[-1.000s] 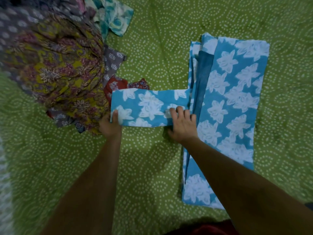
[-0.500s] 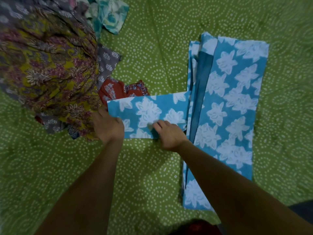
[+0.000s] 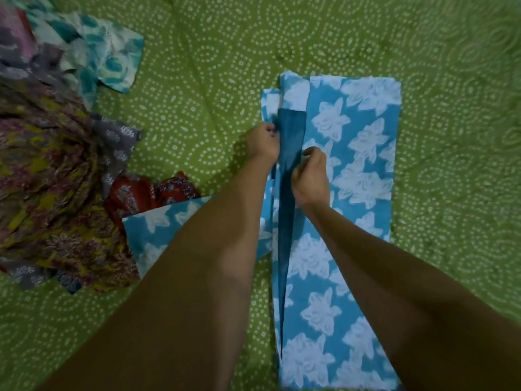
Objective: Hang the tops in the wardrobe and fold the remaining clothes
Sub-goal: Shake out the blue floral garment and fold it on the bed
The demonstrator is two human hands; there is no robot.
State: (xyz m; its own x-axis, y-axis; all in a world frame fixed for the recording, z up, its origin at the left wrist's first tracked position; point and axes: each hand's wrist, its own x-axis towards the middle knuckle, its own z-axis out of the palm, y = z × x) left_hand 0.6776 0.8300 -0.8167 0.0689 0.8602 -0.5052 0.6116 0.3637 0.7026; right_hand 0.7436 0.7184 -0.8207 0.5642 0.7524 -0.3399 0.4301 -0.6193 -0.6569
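Observation:
A blue garment with white flowers lies folded lengthwise on the green bedspread. Its sleeve sticks out to the left under my left forearm. A darker blue inner strip shows along the garment's left fold. My left hand pinches the garment's left edge beside that strip. My right hand is curled with fingertips pinching the cloth at the strip's right side.
A heap of unfolded clothes fills the left: a yellow and maroon floral piece, a grey printed cloth, a red printed one and a teal and white one. Bare bedspread lies to the right of the blue garment.
Both hands left the sleeve and moved up and right to the garment's left fold. The view shifted, so the sleeve now lies lower under my left forearm.

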